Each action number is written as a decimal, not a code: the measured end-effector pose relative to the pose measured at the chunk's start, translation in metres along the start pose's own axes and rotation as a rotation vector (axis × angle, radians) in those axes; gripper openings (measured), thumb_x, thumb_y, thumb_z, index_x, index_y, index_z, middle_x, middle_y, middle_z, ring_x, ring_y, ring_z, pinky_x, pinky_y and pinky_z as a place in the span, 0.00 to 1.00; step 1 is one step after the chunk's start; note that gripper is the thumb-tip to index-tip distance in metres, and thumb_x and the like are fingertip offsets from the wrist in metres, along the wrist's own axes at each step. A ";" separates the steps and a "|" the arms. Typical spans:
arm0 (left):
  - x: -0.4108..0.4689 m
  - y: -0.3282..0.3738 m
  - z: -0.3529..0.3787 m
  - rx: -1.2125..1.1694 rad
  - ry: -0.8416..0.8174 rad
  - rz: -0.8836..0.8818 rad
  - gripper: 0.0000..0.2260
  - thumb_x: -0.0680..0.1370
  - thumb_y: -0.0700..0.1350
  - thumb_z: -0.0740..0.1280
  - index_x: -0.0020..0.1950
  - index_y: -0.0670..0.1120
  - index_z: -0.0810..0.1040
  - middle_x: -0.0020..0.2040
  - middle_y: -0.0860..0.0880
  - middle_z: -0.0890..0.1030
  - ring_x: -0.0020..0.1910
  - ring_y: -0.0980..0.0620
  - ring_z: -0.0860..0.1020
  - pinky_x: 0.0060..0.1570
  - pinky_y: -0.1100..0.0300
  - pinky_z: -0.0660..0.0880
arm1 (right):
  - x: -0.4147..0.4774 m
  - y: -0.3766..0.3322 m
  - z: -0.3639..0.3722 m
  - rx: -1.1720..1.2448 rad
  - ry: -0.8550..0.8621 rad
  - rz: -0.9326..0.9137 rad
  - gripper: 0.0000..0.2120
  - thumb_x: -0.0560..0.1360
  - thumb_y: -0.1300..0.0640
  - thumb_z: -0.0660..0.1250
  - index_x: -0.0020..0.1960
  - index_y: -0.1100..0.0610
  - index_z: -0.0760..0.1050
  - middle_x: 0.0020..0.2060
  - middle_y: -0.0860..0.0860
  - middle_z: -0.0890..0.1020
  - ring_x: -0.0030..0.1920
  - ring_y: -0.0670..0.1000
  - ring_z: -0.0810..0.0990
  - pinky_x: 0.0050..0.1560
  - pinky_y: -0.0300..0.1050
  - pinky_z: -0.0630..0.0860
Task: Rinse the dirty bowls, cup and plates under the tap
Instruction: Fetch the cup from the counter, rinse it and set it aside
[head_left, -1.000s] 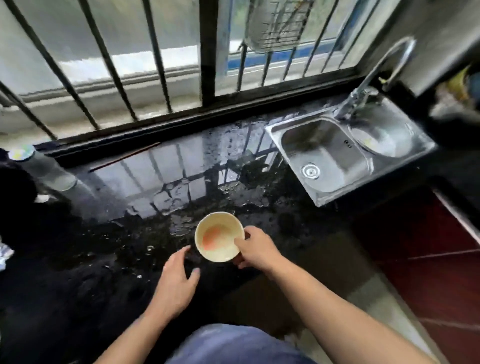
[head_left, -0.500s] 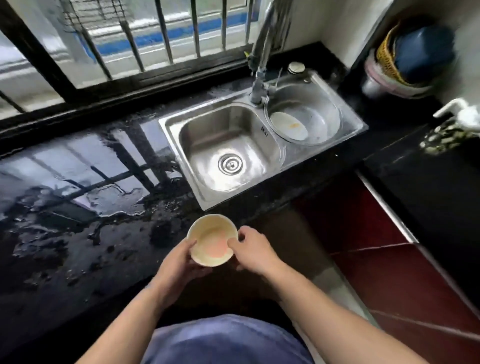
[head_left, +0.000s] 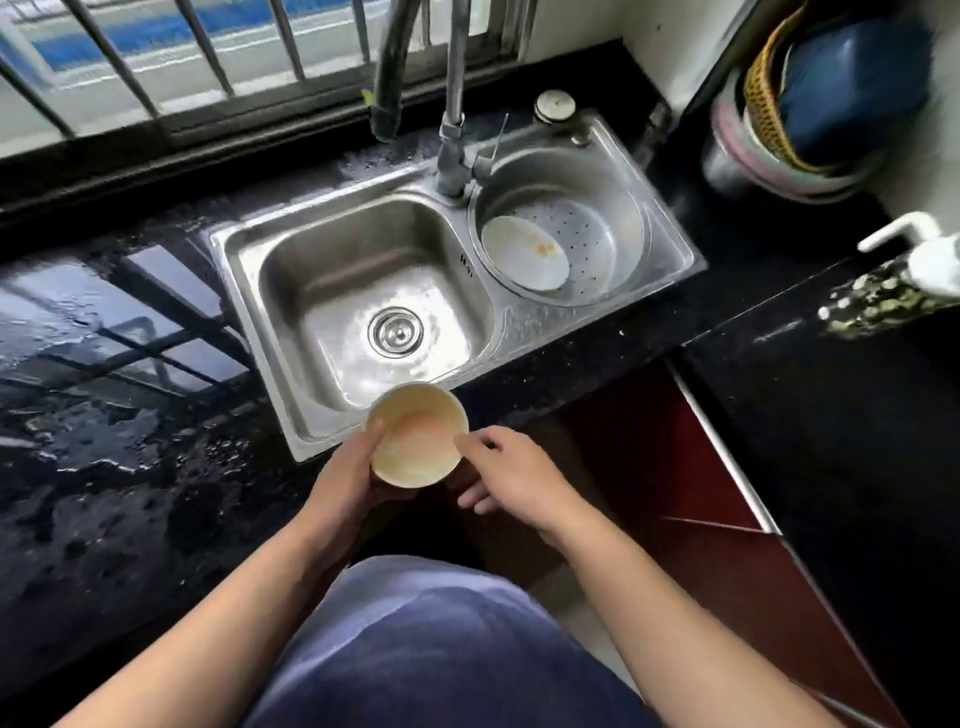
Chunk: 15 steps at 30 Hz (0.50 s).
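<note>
A cream bowl (head_left: 417, 435) with an orange smear inside is held over the front rim of the steel sink (head_left: 244, 291). My left hand (head_left: 349, 478) grips it from the left and below, thumb on the rim. My right hand (head_left: 511, 475) hovers just right of the bowl, fingers apart, index fingertip near its rim. A white plate (head_left: 522, 257) with a small orange stain lies in the round perforated basin (head_left: 608, 244) on the right. The tap (head_left: 454, 104) rises behind the two basins; no water runs.
The left basin has a drain (head_left: 395, 332) in its floor. Wet black countertop (head_left: 104, 405) spreads to the left. A stack of bowls and baskets (head_left: 810, 104) sits at the far right corner, with a pump bottle (head_left: 924, 254) in front of it. Window bars (head_left: 208, 52) run behind.
The bowl came off the wet counter and travelled right to the sink's front edge. My left hand took hold of it; my right hand has let go of its rim.
</note>
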<state>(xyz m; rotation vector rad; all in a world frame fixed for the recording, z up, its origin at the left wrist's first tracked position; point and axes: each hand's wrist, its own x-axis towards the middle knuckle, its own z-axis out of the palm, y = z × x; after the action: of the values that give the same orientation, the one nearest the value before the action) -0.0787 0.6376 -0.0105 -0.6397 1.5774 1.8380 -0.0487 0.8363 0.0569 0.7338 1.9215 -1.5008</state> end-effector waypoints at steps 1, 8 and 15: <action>0.008 0.004 0.008 -0.019 0.002 -0.012 0.22 0.82 0.61 0.63 0.66 0.49 0.82 0.59 0.43 0.88 0.57 0.42 0.86 0.48 0.48 0.86 | 0.002 -0.005 -0.014 0.022 -0.003 -0.001 0.13 0.80 0.43 0.63 0.56 0.48 0.79 0.42 0.53 0.88 0.36 0.50 0.87 0.38 0.45 0.83; 0.061 0.059 0.052 -0.094 0.035 0.009 0.19 0.80 0.62 0.64 0.62 0.53 0.83 0.61 0.44 0.85 0.57 0.44 0.84 0.41 0.55 0.84 | 0.061 -0.043 -0.112 0.107 0.148 0.027 0.11 0.83 0.50 0.62 0.59 0.53 0.79 0.44 0.51 0.89 0.38 0.50 0.87 0.39 0.43 0.82; 0.109 0.097 0.079 -0.172 0.164 0.054 0.18 0.72 0.68 0.66 0.56 0.62 0.85 0.56 0.51 0.87 0.52 0.49 0.86 0.46 0.51 0.83 | 0.201 -0.152 -0.180 0.082 0.156 -0.087 0.06 0.81 0.53 0.62 0.54 0.52 0.76 0.54 0.54 0.84 0.46 0.54 0.87 0.35 0.44 0.83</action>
<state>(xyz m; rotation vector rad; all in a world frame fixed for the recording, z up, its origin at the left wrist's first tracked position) -0.2211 0.7226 -0.0086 -0.8520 1.5640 2.0212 -0.3151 0.9925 0.0433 0.8345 2.0398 -1.6255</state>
